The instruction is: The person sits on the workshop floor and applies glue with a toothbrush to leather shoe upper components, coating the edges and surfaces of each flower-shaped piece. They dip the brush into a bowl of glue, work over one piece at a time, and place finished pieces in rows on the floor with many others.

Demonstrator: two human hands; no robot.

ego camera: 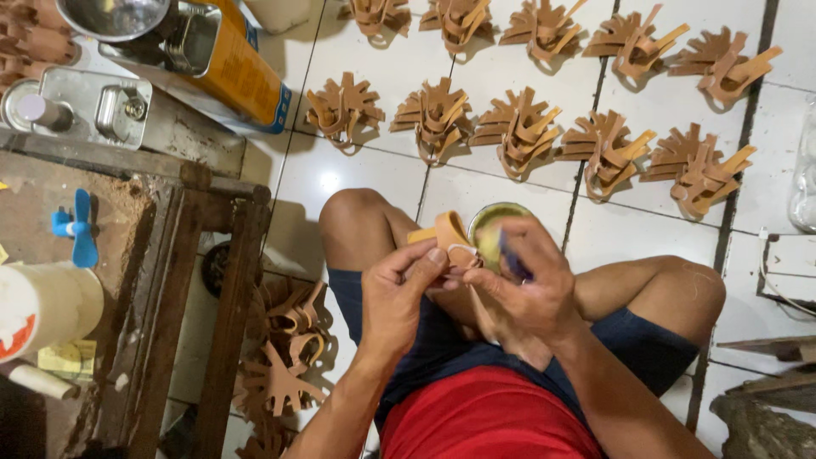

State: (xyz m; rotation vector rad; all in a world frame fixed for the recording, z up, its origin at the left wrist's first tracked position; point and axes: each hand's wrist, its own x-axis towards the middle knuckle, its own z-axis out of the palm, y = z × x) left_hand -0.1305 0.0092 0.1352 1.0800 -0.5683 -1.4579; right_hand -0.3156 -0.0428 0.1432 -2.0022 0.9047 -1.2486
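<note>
We are sitting on the tiled floor [340, 170] with knees spread, and the free room lies mostly between our legs and the rows ahead. Our left hand [395, 293] is curling around a tan strap [448, 231], thumb and fingers pinching it near its bend. Our right hand [523, 285] is closing on a small dark brush [512, 257], pinching it and angling the tip toward the strap. Both hands are hovering above our lap, wrists bent inward, nearly touching each other.

Just beyond the hands a round tin [495, 225] is sitting on the floor between our knees, its inside yellowish. At our left knee a loose pile [285, 348] of brown straps is crowding against the wooden bench [178, 280], leaving little space on that side. The bench top is looking rough and dusty, and a blue fan [75, 228] is lying on it near a white roll [38, 310].

Farther out, two rows of brown strap bundles [518, 127] are lying across the glossy white tiles, close together with narrow gaps. An orange can [238, 68] is standing at the far left, beside the bench's far edge.
</note>
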